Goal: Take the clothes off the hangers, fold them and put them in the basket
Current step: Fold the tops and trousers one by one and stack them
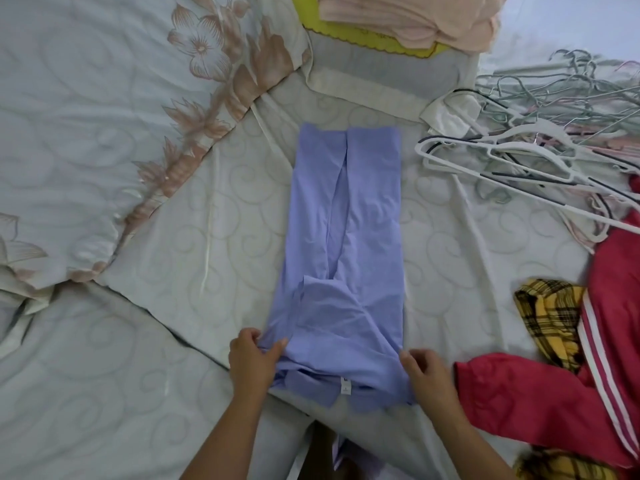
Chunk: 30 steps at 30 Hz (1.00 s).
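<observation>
With left hand [254, 358] pinched the shirt's [349, 237] near left corner; with right hand [427, 372], fingers curled, gripped its near right edge. Had the shirt flat on the bed [214, 209], folded to a long strip. Saw a red jacket [540, 403] just right, hangers [526, 157] beyond, basket [332, 29] farthest, peach clothes [408, 19] inside.

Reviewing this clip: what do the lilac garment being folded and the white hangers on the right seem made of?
The lilac garment looks like thin, soft, matte cloth, perhaps cotton: it lies flat with fine creases. The white hangers look like smooth moulded plastic, flat-armed with dark strips; the thinner grey hangers behind may be coated wire.
</observation>
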{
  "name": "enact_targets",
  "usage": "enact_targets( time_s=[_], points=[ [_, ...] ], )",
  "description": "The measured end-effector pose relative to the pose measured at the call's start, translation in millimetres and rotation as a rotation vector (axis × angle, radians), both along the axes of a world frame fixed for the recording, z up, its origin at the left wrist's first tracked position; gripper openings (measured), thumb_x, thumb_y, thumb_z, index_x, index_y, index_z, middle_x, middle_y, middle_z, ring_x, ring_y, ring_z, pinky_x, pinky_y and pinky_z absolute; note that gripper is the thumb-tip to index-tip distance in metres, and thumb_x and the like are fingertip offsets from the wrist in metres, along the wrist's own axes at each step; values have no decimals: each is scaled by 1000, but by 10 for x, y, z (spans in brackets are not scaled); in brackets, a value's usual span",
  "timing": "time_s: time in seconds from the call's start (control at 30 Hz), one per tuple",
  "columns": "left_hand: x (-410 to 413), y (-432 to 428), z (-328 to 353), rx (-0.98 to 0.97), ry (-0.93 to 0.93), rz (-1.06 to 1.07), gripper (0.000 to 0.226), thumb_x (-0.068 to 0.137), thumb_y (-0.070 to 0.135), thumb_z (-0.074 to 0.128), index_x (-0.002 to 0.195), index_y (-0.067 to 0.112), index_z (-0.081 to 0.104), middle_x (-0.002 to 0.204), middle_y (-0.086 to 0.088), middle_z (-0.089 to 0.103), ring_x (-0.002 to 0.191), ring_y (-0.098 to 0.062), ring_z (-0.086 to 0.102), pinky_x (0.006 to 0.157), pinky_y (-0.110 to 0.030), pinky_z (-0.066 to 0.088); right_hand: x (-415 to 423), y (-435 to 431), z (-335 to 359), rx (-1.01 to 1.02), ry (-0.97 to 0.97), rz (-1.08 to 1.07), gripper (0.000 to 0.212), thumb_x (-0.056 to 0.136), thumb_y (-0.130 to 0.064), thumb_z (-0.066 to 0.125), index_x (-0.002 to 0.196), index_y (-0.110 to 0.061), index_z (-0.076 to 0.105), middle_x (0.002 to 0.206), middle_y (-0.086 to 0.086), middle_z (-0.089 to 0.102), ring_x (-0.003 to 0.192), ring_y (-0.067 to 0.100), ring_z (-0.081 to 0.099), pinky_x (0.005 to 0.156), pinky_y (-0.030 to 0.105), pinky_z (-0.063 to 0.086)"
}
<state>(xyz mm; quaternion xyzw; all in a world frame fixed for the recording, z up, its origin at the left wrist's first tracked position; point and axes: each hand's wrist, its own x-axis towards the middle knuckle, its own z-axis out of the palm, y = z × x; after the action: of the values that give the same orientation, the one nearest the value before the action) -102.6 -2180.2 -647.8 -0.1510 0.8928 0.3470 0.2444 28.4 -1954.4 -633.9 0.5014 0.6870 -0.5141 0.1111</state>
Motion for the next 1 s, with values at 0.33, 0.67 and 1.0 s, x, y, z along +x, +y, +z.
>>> enact_targets(
  time_s=[0.33,0.67,1.0],
  points=[
    [107,-50,106,256,-230,-33,30,70,35,68,65,6,60,63,-7,59,54,-6,53,55,-24,42,-43,-3,148,-329,-238,101,34,88,-32,63,91,2,61,87,17,62,73,22,56,64,30,45],
    [166,79,214,462,-477,201,38,65,24,81,97,11,65,97,-16,67,75,-24,63,50,-25,53,-194,16,253,-290,-189,145,18,91,-19,57,78,-6,56,78,9,56,68,19,51,60,28,38],
    [-1270,717,775,724,-522,189,3,88,9,60,86,6,61,60,-3,69,49,-9,64,44,-22,53,-1413,890,693,-578,61,-237,11,88,-18,58,83,-10,62,57,2,67,50,15,64,50,23,54]
  ],
)
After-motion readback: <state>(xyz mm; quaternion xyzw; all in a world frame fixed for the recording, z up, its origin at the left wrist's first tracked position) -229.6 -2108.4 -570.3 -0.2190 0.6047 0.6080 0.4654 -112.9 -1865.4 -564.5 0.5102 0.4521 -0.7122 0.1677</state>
